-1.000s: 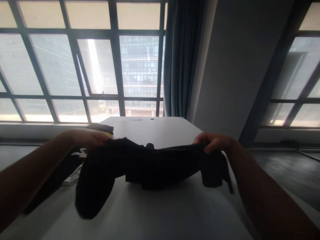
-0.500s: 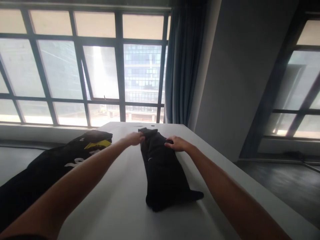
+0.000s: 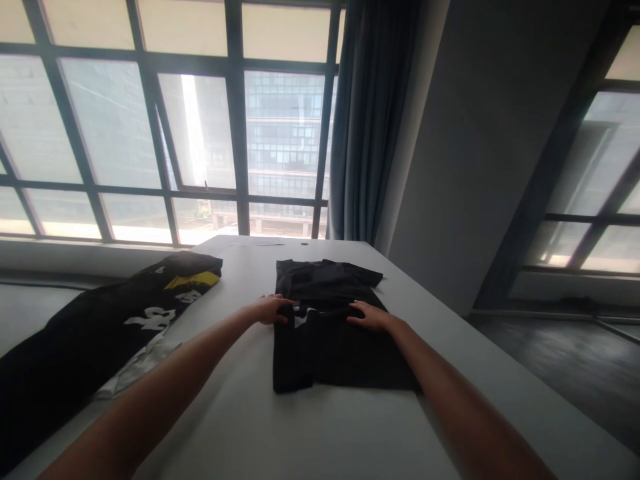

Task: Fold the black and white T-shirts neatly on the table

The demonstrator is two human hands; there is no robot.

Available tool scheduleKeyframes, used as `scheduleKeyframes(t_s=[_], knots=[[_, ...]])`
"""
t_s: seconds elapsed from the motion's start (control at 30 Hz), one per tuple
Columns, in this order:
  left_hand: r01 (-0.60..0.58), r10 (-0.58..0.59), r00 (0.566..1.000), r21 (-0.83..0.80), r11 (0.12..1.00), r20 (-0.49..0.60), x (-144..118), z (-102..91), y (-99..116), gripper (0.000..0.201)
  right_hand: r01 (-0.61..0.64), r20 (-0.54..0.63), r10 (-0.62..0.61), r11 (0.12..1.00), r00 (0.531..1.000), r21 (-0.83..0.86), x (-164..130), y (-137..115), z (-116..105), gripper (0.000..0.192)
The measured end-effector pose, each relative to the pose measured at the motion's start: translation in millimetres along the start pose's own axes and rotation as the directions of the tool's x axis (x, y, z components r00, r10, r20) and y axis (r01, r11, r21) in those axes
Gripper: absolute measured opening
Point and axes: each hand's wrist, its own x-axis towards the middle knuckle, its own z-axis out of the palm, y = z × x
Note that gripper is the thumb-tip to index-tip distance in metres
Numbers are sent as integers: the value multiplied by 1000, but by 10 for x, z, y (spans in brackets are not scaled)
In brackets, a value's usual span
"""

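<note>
Near the white table's (image 3: 360, 433) right edge, the black fabric short-sleeved shirt (image 3: 345, 353), previously bunched, now lies spread, apparently easier to arrange, beneath the loosely opened right hand (image 3: 373, 316) and left hand (image 3: 269, 309) (grip indeterminable).

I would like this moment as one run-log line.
left hand: touching black shirt, left edge; right hand: touching its right side; shirt: on white table; further left: black clothing, white print

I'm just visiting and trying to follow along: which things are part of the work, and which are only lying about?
In the work:
- black shirt
- left hand and right hand, both on it
- white table beneath

Apart from it, seemingly:
- printed black clothing, left
- curtain
- windows
</note>
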Motion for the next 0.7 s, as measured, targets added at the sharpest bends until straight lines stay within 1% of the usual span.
scheduleKeyframes(t_s=[0.07,0.13,0.2,0.23,0.27,0.3,0.33,0.37,0.43,0.5,0.53,0.6,0.67,0.7], knots=[[28,-28,999,3,1000,42,-80,-44,-146,80,8,11,-9,1000,1000,17,-51,90,4,87],[16,-14,993,-15,1000,121,-187,-96,-255,88,16,30,-17,1000,999,25,-111,113,0,87],[6,-5,983,-1,1000,186,-306,-158,-276,91,19,56,-21,999,998,34,-173,81,-4,92],[16,-21,981,26,1000,193,-364,-187,-242,87,20,71,-23,999,997,44,-204,50,-3,95],[34,-44,983,61,998,178,-416,-210,-178,78,23,83,-27,998,996,56,-233,14,1,98],[55,-68,988,92,994,139,-460,-223,-88,67,30,88,-37,997,995,71,-262,-25,6,101],[75,-84,993,111,991,78,-495,-222,18,56,41,87,-48,995,995,86,-288,-64,12,103],[89,-92,996,117,989,13,-522,-207,131,50,51,79,-59,994,995,97,-313,-102,17,103],[115,-107,991,108,988,-76,-555,-140,334,54,63,57,-69,993,996,104,-355,-164,16,101],[158,-150,985,98,983,-88,-578,-56,451,59,63,40,-67,992,997,107,-394,-199,-12,94],[178,-171,982,96,979,-81,-591,-19,470,57,60,32,-64,992,997,114,-414,-205,-38,89],[198,-192,978,78,977,-76,-633,27,436,48,65,17,-68,984,998,168,-460,-197,-107,80],[211,-208,976,47,976,-69,-695,35,349,43,60,15,-68,950,998,305,-516,-171,-184,73],[223,-221,973,33,974,-58,-733,28,301,43,47,21,-60,918,998,394,-546,-155,-219,70]])
